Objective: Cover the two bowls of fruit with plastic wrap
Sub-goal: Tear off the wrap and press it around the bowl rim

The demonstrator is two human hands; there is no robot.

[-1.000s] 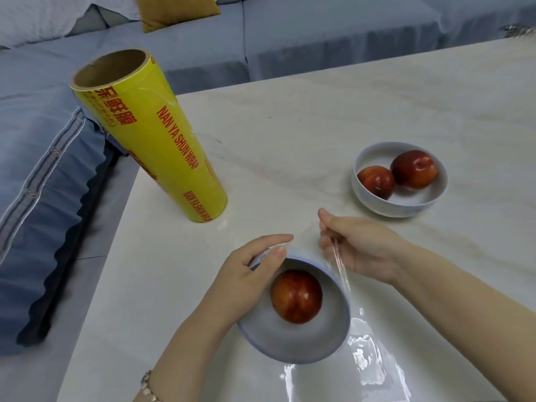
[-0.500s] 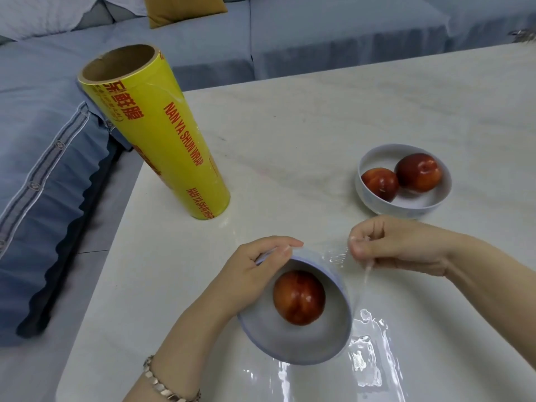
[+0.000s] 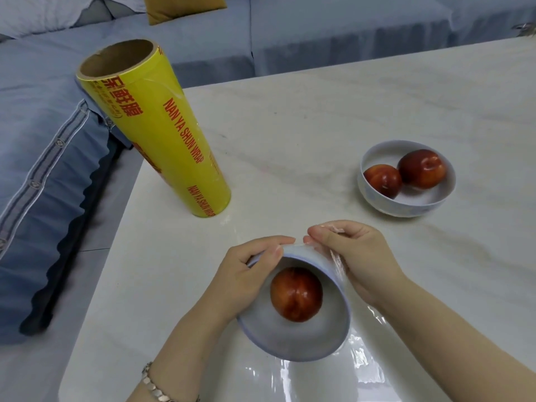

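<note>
A white bowl [image 3: 293,340] holding one red fruit [image 3: 296,294] is tilted toward me near the table's front edge. My left hand [image 3: 243,274] grips its far-left rim, thumb over the edge. My right hand [image 3: 356,256] pinches clear plastic wrap [image 3: 339,265] against the bowl's far-right side. More of the wrap sheet [image 3: 365,361] lies glossy on the table under and beside the bowl. A second white bowl [image 3: 406,204] with two red fruits [image 3: 422,168] stands uncovered at the right. The yellow wrap roll [image 3: 162,132] stands upright at the left.
The white marble table [image 3: 319,126] ends in a left edge beside the roll. A blue sofa [image 3: 43,140] with cushions runs along the left and back. A mustard cushion [image 3: 179,7] sits at the top.
My right hand has moved left, back to the bowl's far side, drawing the wrap up against it. My left hand keeps its grip on the rim.
</note>
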